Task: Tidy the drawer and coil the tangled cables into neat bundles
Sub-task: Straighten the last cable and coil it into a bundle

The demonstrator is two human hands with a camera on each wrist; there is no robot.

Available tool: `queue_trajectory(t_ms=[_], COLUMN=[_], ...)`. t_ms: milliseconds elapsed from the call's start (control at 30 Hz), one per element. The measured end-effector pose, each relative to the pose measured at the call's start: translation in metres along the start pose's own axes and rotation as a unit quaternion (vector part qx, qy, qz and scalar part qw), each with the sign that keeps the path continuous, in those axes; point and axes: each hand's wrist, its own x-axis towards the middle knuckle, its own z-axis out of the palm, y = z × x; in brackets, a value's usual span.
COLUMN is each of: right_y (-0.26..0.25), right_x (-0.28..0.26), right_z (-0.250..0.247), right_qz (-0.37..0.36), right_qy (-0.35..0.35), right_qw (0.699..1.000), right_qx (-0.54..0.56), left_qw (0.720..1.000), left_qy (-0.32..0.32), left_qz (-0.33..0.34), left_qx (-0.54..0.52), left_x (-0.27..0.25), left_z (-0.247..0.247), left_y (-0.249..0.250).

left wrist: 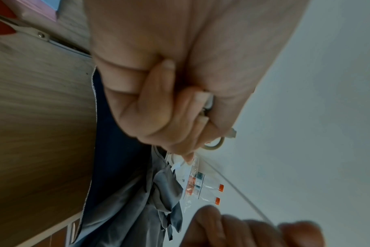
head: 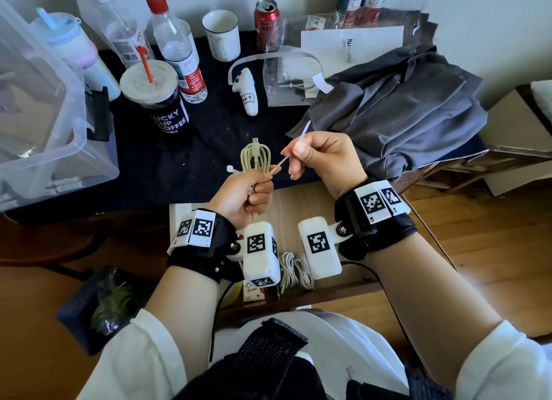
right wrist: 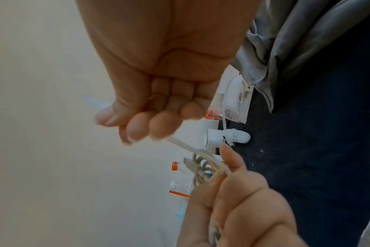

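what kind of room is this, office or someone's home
Probably a home room with a cluttered desk: drink bottles, a coffee cup and crumpled grey clothing share the dark tabletop, above an open wooden drawer.

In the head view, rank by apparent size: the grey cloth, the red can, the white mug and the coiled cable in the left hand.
Largest to smallest as they look:
1. grey cloth, by far
2. white mug and red can: look alike, not ranked
3. coiled cable, partly hidden in the left hand, so unsure
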Motion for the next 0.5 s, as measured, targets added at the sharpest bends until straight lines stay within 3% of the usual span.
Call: queue_trajectory(t_ms=[233, 500], right_y=[-0.0002, 0.0056], right_x=[0.0003, -0.0016], right_z=[-0.0040, -0.0026], right_qz=[-0.018, 0.055], right_qy=[0.005, 0.003], right_qw=[1.000, 0.994], right_qx=[-0.009, -0.094], left_qw=[0.999, 0.993], left_qy=[0.033, 0.058], left_qz=[0.029, 0.065], left_qx=[0.027, 0.083], left_x=[-0.0014, -0.0009], left_z=[-0.0031, 0.0039], left_y=[-0.0042, -0.0043])
